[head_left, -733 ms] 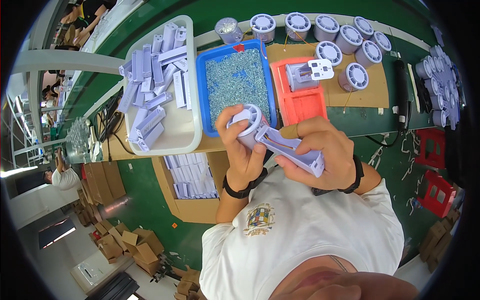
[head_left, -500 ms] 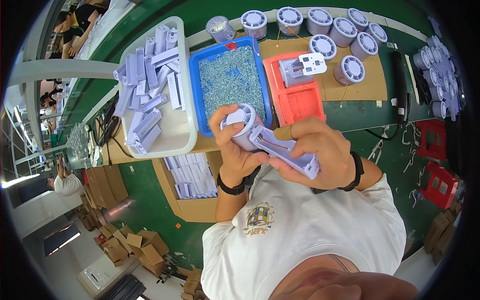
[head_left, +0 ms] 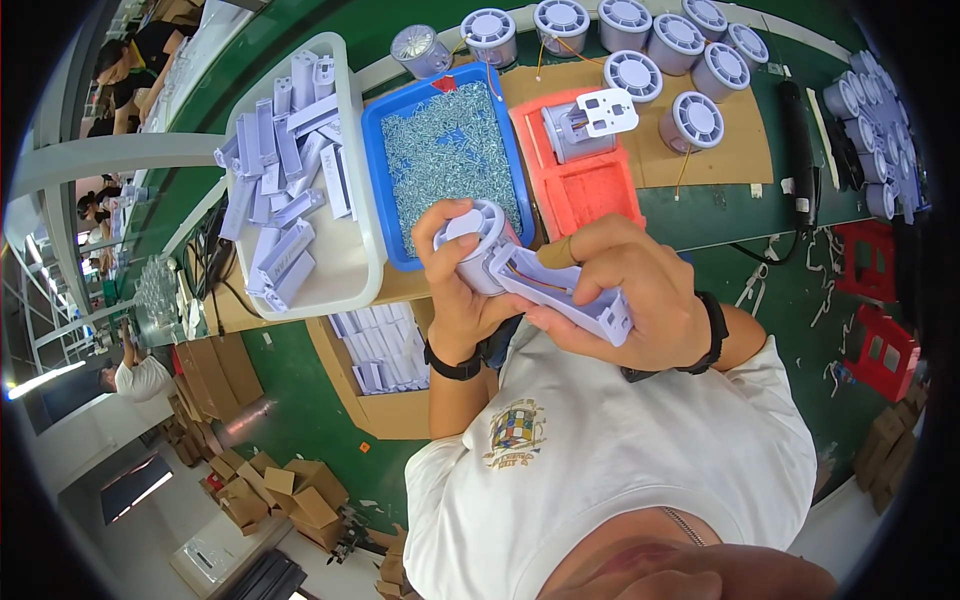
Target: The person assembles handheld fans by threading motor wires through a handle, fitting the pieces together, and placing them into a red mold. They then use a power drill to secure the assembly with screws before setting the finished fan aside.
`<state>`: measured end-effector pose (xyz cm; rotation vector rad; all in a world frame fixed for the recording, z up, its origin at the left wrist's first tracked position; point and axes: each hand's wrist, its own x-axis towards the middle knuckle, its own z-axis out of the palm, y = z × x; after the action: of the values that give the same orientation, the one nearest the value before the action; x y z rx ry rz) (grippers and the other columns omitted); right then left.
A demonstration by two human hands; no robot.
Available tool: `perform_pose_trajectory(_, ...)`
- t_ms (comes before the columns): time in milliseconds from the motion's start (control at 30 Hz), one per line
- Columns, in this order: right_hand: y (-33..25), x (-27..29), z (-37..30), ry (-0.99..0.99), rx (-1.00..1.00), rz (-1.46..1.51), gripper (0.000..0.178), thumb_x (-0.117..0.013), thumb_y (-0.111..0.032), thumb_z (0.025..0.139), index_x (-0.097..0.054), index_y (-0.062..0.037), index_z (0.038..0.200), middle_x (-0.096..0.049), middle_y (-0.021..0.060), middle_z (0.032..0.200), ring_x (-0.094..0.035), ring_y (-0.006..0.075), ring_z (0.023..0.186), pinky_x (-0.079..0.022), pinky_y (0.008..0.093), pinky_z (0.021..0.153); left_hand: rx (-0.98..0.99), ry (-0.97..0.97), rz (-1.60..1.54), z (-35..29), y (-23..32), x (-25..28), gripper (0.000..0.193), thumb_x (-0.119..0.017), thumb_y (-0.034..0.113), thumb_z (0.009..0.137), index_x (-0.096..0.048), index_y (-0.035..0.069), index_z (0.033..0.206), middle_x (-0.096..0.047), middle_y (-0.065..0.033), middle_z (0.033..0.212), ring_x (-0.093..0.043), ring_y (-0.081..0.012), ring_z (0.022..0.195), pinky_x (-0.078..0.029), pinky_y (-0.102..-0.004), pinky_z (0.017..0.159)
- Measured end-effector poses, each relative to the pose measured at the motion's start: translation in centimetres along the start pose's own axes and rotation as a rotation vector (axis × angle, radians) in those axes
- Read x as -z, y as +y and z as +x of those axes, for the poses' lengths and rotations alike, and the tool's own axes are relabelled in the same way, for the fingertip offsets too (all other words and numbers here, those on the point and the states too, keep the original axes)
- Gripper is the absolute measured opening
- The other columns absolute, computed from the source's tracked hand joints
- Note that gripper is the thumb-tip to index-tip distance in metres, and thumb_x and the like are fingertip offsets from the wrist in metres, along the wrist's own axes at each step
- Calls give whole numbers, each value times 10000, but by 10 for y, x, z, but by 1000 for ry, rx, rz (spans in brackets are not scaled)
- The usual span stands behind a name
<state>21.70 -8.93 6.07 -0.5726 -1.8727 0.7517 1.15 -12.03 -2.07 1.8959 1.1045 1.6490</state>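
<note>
My left hand (head_left: 452, 285) is closed around a round lavender fan housing (head_left: 482, 222) with a slotted top. A long, trough-shaped lavender handle shell (head_left: 545, 292) meets the side of that housing, its hollow side facing up. Wires run inside the shell. Closed on the shell's outer end is my right hand (head_left: 650, 300), its fingers reaching over the hollow. Both parts are held in front of my chest, off the table. Just beyond them, a red fixture (head_left: 600, 200) carries another fan housing (head_left: 575, 135) with a white plate on it.
A blue tray (head_left: 376, 170) of small screws lies beyond my left hand. Left of it, a white bin (head_left: 362, 240) holds several handle shells. Several fan housings (head_left: 692, 122) stand on cardboard at the back right. Below the table edge is an open carton (head_left: 385, 415) of lavender parts.
The whole view has shifted slightly, with the bench things a little further left. Both hands keep their hold on the housing and shell, which stay joined at about the same angle.
</note>
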Motion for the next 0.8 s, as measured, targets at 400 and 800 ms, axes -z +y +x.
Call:
perform_pose_trajectory(400,8,6,-5,-73,-9,136,473,-918,-98,715,-601,3,1051,-647,179,994,-684,245,741,-536,303,576,-27,-40,91,-5,-5,2,797,-808,566,795,-439,145,1362,-443,-232,1329,-544,-353,1157,-494,-464,917)
perform_pose_trajectory(800,30,25,3,-309,148,-30,507,-832,-140,721,-685,24,1177,-641,129,1032,-675,252,801,-559,327,657,11,-263,-7,10,29,-3,710,-712,569,888,-459,91,1349,-479,-232,1224,-561,-313,1100,-497,-431,913)
